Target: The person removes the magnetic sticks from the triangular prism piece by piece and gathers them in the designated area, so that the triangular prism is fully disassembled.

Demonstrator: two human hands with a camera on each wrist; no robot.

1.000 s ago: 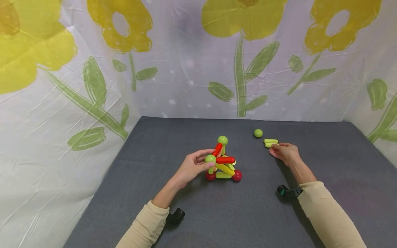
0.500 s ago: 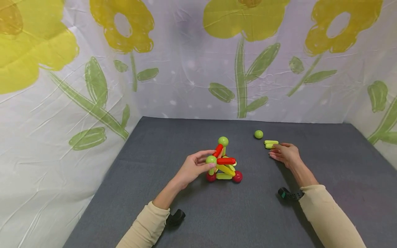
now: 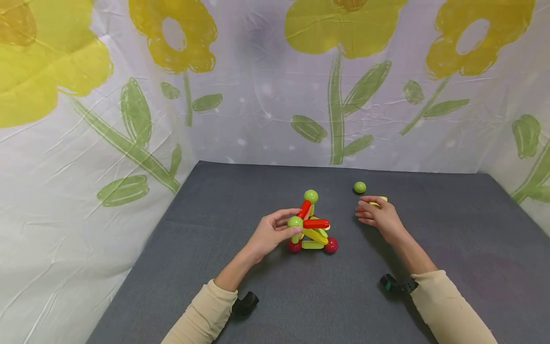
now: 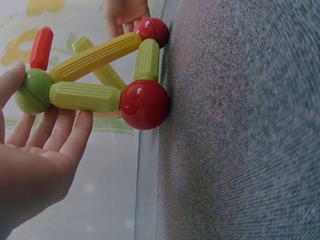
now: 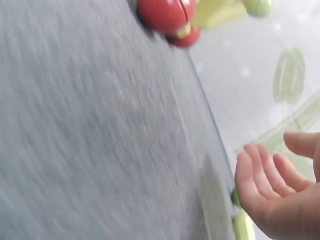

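Observation:
My left hand (image 3: 270, 234) pinches a green ball (image 3: 295, 222) at a top corner of a magnetic ball-and-rod frame. A red rod (image 3: 315, 223) sticks out to the right from that ball, and a yellow rod (image 4: 95, 56) slopes down to a red ball (image 4: 152, 31). The nearer red ball (image 4: 145, 104) stands on the dark table. Another green ball (image 3: 311, 196) tops the back. To the right, my right hand (image 3: 382, 220) hovers with loosely bent fingers; nothing shows between thumb and fingers in its wrist view. It partly covers a pale yellow-green rod (image 3: 384, 198).
A loose green ball (image 3: 360, 187) lies behind my right hand. The dark table (image 3: 335, 296) ends at a flower-printed cloth (image 3: 258, 134) at the back and sides. Black wrist straps (image 3: 397, 284) hang beneath the sleeves.
My right hand has moved left from beside the two pale rods, toward the frame, and now overlaps them in view. My left hand keeps its grip on the green ball.

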